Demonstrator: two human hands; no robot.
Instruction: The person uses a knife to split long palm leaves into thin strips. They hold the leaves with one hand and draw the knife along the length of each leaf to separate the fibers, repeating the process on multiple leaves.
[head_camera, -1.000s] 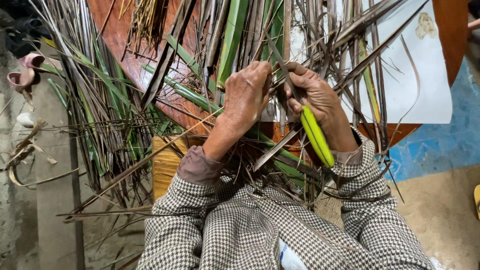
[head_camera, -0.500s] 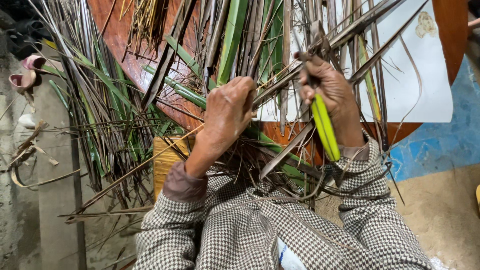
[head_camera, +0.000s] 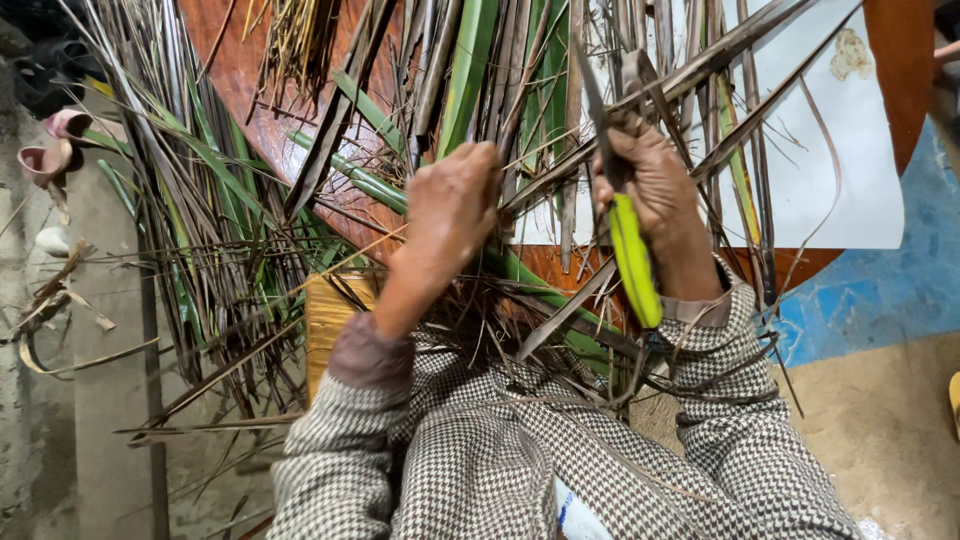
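Note:
My right hand (head_camera: 655, 195) grips a knife with a bright yellow-green handle (head_camera: 633, 262); its blade points up and away among the leaves. My left hand (head_camera: 452, 205) is closed around a long dry brown leaf strip (head_camera: 640, 110) that runs up to the right, just left of the knife. Both hands work over a heap of green and dried palm-like leaves (head_camera: 470, 70) lying across a round reddish-brown wooden board (head_camera: 235, 75). Checked sleeves cover both my forearms.
A white sheet (head_camera: 830, 170) lies on the board at right. More long leaves (head_camera: 190, 200) fan out at left over a grey concrete floor. A yellow wooden block (head_camera: 330, 320) sits under my left arm. Pink footwear (head_camera: 50, 150) lies far left; blue-painted floor (head_camera: 880, 290) at right.
Both hands have moved apart and upward: the right hand with the knife has slid up along the strip, while the left hand keeps hold of the strip.

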